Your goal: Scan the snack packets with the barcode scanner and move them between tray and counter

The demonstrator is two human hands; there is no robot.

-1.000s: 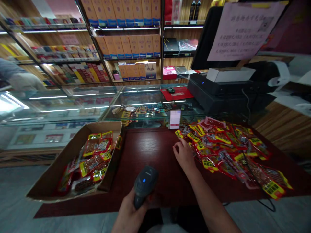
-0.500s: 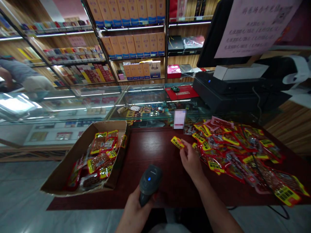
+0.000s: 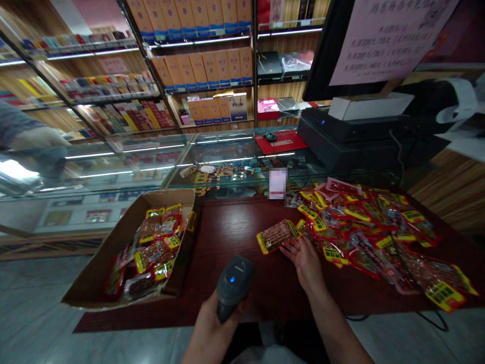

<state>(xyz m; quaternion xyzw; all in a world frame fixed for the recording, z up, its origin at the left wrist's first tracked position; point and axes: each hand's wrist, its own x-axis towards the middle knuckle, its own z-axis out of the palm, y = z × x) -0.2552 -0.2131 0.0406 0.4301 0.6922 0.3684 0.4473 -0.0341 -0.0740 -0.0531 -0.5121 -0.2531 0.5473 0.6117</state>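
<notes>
A dark barcode scanner (image 3: 235, 280) with a blue light is gripped by its handle in my left hand (image 3: 215, 323), its head over the front of the brown table (image 3: 227, 227). My right hand (image 3: 306, 260) holds a red and yellow snack packet (image 3: 278, 236) by its right end, the fingers partly under it. The packet's clear window shows brown sticks inside. To the right of that hand lies a spread pile of similar snack packets (image 3: 356, 217). An open cardboard box (image 3: 182, 273) at the left holds several more packets.
Behind the table runs a glass display counter (image 3: 151, 162), with a red folder (image 3: 280, 143) on top. A monitor (image 3: 322, 55) and a black cash drawer (image 3: 341, 144) stand at the back right. A black cable (image 3: 405, 273) crosses the pile. At far left is a person (image 3: 30, 136).
My right hand has turned its packet from edge-on to window side up and shifted slightly right and nearer. The scanner has hardly moved. The view has shifted slightly.
</notes>
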